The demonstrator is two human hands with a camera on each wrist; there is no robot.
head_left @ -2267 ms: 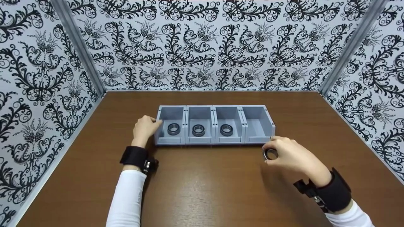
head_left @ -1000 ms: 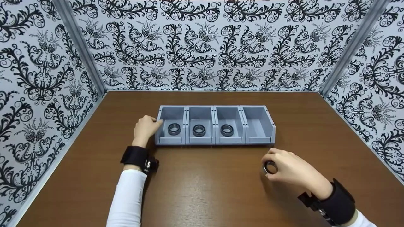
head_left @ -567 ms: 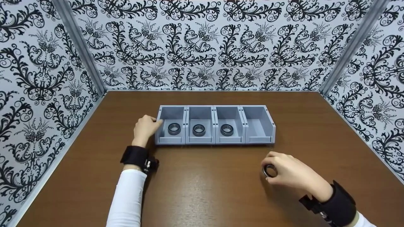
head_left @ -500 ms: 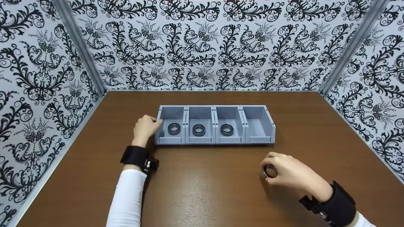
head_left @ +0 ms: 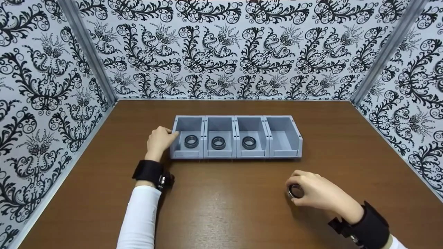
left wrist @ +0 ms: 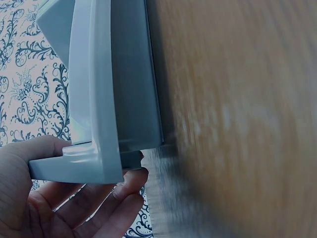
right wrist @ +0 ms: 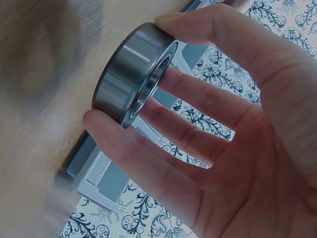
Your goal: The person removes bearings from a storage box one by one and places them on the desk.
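Note:
Four-sided grey bins stand joined in a row on the table. A bearing lies flat in each of the first three from the left: a left bearing [head_left: 191,146], a middle bearing [head_left: 218,147] and a right bearing [head_left: 249,147]. The rightmost bin [head_left: 285,153] holds nothing. My left hand [head_left: 160,141] grips the side wall of the leftmost bin [head_left: 187,154], thumb inside and fingers outside. In front of the rightmost bin, my right hand [head_left: 318,190] pinches another bearing [right wrist: 124,69] by its outer rim between thumb and fingertips, its ring tilted on edge.
The brown wooden table [head_left: 221,204] stretches in front of and around the bins. Patterned black-and-white panels [head_left: 221,52] enclose it at the back and both sides, with grey posts at the back corners.
My right hand has drawn back from beside the rightmost bin toward the front of the table, carrying the bearing, and has sunk slightly nearer. My left hand and the bins have stayed put.

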